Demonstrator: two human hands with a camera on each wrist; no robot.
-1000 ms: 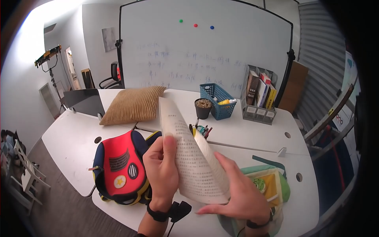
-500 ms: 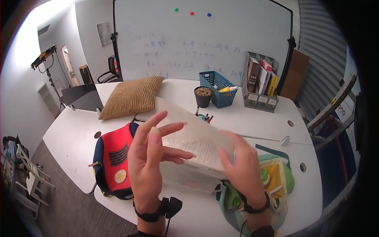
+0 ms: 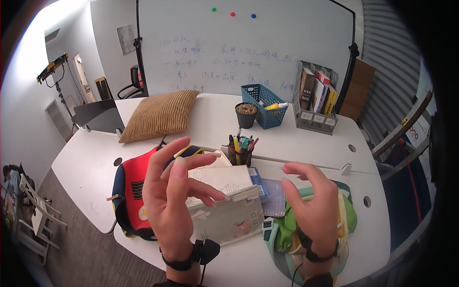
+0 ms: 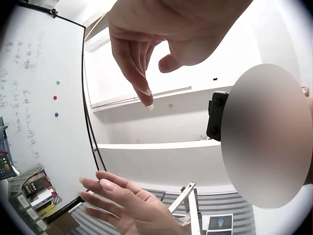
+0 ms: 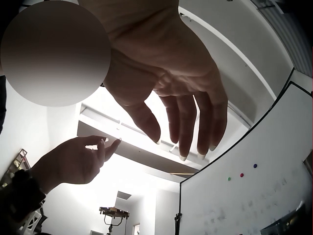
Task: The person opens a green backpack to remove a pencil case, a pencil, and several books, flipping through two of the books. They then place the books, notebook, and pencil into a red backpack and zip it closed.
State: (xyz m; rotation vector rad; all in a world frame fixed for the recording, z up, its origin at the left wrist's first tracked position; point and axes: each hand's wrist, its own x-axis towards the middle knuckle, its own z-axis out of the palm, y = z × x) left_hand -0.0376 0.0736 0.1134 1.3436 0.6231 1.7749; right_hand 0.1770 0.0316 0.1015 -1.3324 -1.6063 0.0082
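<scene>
Both hands are raised above the desk with relaxed, spread fingers and hold nothing. In the head view my left hand [image 3: 173,205] hovers over the left side of an open book [image 3: 222,179], in front of the red backpack [image 3: 135,174]. My right hand [image 3: 318,205] is above the green and cream bag [image 3: 348,215]. Below the book's pages lies a pale cover or booklet with a small picture [image 3: 229,222]. Partly under the book are a blue booklet [image 3: 258,184] and a greyish-purple notebook [image 3: 275,196]. Each wrist view shows both hands with bare fingers.
Behind the book stands a pen holder [image 3: 240,155]. Farther back are a potted plant [image 3: 246,115], a blue basket [image 3: 263,107], a grey file rack with books [image 3: 315,107] and a brown cushion [image 3: 160,117]. A whiteboard [image 3: 277,38] rises behind the desk.
The book has left my right hand and lies on the desk among the other booklets. My right hand has moved right, away from it; my left hand has shifted slightly left.
</scene>
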